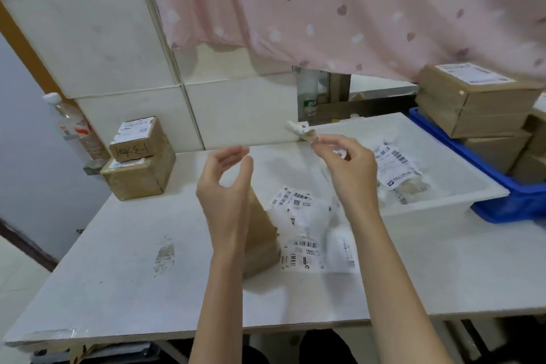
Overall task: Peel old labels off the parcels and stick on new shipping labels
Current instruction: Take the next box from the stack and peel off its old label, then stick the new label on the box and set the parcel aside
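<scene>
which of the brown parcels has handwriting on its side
The small top box of the two-box stack at the table's far left; dark handwritten marks run across its front face. The other parcels' sides show none.

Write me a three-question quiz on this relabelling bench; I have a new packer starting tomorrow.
1. True or false: the left hand holds a parcel.
2. What does the right hand pinch? A) a crumpled peeled label B) a tape roll C) a pen
3. Fill in: the white tray with discarded labels sits beside a ____ crate.

Key:
1. False; its grip is empty, above the brown parcel on the table.
2. A, the crumpled label.
3. blue
</scene>
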### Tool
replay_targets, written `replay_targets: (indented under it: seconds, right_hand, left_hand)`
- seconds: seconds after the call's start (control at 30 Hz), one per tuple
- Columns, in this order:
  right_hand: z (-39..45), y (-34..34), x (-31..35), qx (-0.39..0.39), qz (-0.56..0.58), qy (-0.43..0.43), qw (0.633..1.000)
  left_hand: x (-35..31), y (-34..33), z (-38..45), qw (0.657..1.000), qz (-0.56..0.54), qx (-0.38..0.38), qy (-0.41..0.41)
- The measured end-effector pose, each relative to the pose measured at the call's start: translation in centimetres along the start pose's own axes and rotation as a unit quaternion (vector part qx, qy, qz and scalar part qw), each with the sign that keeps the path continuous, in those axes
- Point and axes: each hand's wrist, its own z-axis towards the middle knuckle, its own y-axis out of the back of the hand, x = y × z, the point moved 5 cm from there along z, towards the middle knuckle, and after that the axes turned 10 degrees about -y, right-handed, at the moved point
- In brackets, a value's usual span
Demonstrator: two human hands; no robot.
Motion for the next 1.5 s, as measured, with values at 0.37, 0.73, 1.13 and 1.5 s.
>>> replay_targets:
  seconds: [0.37,0.73,1.13,1.5]
  right_hand:
    - [5.3,8.6,-3.6,-0.052,-0.246,-0.009,0.968]
    - [4.9,7.7,-6.3,-0.033,-0.405,0.006,0.914]
    - [4.5,7.7,-5.3,-0.056,-0.298,0.006,0.953]
    - [3.7,7.1,-5.7,-0.126,-0.386,0.015,0.914]
  left_hand:
    - [5.1,-12.7,-9.8,0.935,0.053,0.232,0.262]
    - [5.4,-13.1,-9.9,0.948,0.045,0.210,0.236]
    - [5.3,-12.6,-9.8,0.939,0.019,0.235,0.251]
    - [6.2,-9.9,-9.5,0.933,0.000,0.225,0.280]
